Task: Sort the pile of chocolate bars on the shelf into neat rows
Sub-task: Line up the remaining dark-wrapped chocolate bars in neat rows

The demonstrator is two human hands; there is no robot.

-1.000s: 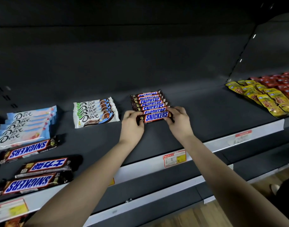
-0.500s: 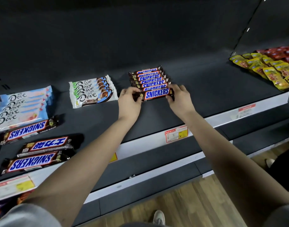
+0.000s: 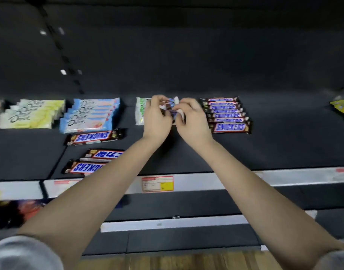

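Note:
My left hand [image 3: 157, 117] and my right hand [image 3: 191, 120] meet over the white-and-green Dove stack [image 3: 140, 112] at the back of the dark shelf [image 3: 255, 152]. Their curled fingers grip its bars and hide most of them. A neat row of Snickers bars [image 3: 225, 114] lies just to the right of my right hand. Left of the hands sit a blue Dove stack [image 3: 91, 114] and a yellow Dove stack [image 3: 32, 114]. Three loose Snickers bars lie at the front left: one [image 3: 93, 137], a second [image 3: 104, 154] and a third [image 3: 83, 167].
Yellow snack packets [image 3: 342, 108] show at the far right edge. A white price rail with a red-and-yellow tag [image 3: 157, 184] runs along the shelf's front. A lower shelf with dark packets [image 3: 13, 213] sits below left. The picture is blurred.
Both hands let go of the front Snickers bar and moved left onto the white-and-green Dove stack. The view swung left, bringing the yellow Dove stack into sight.

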